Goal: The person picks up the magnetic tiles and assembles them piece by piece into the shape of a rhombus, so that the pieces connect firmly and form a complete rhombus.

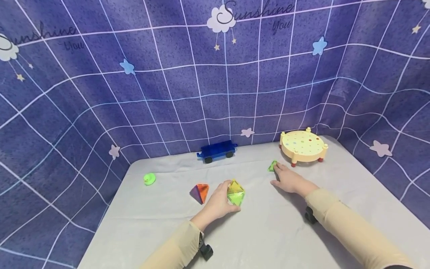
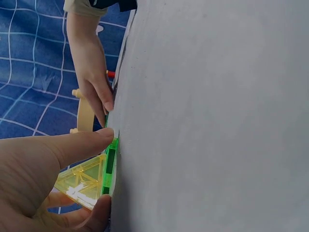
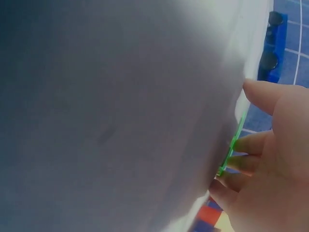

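My left hand [image 1: 218, 201] grips a small piece built of magnetic tiles, thumb and fingers at opposite sides of it. A yellow triangular tile [image 1: 235, 185] stands tilted on it, beside a light green tile [image 1: 236, 198]. Seen from the left wrist, the green tile's edge [image 2: 110, 166] lies against the table between thumb and fingertips. Further right, my right hand [image 1: 290, 180] rests its fingertips on a flat green triangular tile [image 1: 271, 166]. Its thumb is held apart from that tile, which is partly hidden by the fingers in the head view.
An orange and purple tile piece [image 1: 200, 193] sits left of my left hand. At the back stands a blue wheeled base [image 1: 218, 150]. A round cream stand with short legs [image 1: 304, 145] is at the back right, a green duck toy [image 1: 149, 179] at the left.
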The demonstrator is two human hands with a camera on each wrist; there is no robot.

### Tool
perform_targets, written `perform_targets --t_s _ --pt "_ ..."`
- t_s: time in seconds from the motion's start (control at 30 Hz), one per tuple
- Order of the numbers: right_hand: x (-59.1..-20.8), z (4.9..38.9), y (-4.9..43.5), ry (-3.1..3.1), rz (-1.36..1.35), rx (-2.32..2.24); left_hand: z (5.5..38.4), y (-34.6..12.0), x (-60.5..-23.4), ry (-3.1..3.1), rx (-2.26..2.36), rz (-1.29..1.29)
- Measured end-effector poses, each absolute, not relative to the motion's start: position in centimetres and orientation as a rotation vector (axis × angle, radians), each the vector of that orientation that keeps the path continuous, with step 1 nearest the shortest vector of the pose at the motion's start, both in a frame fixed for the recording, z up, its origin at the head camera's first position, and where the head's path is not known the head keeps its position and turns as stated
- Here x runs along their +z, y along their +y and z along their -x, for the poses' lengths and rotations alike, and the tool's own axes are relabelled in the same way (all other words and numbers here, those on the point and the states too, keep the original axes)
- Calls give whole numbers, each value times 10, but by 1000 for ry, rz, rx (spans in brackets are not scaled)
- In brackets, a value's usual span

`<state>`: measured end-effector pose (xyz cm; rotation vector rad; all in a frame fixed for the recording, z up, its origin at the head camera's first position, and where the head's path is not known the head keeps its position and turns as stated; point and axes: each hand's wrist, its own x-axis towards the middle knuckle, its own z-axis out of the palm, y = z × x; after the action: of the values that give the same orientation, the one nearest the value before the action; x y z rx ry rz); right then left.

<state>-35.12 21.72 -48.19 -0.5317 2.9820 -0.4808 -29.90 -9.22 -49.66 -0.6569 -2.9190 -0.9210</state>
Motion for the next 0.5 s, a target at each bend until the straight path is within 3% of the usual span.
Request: perform_targets --t_s 0.5 --pt "-482 307 203 2913 757 -503 300 -93 -498 -2906 -915 665"
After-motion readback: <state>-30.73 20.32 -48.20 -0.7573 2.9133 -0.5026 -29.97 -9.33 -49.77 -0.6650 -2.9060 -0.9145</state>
